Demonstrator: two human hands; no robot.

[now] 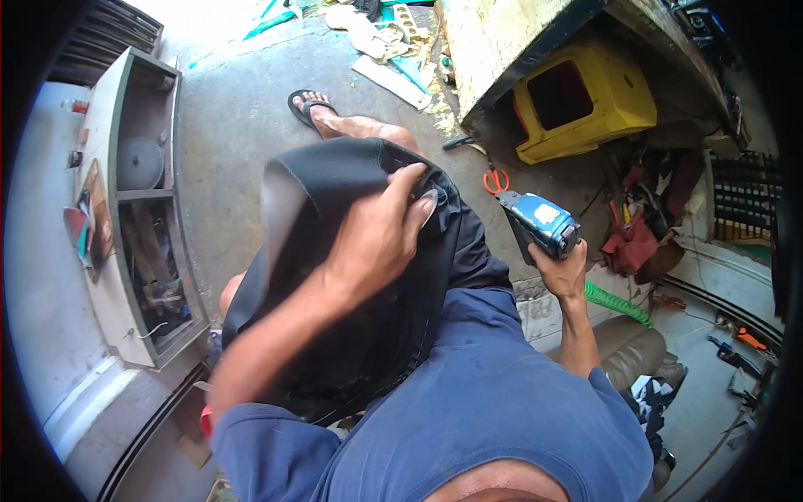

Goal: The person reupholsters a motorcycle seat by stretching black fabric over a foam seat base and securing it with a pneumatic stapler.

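A piece of black vinyl covering [335, 171], stitched along its edges, lies over my lap on what looks like a seat. My left hand [375, 238] is closed on its folded edge, thumb and fingers pinching near the far right corner. Off to the right, my right hand [560, 272] grips a blue and black staple gun [539, 222], held away from the vinyl. A green coiled air hose [617, 303] runs behind that hand. The underside of the vinyl is partly hidden by my left forearm.
A metal cabinet [125, 209] with open shelves stands at the left. At the far right, a yellow casing [619, 105] sits under a worn workbench [510, 42]. Orange-handled scissors [495, 181] are beyond the staple gun. Scraps [376, 38] litter the far floor.
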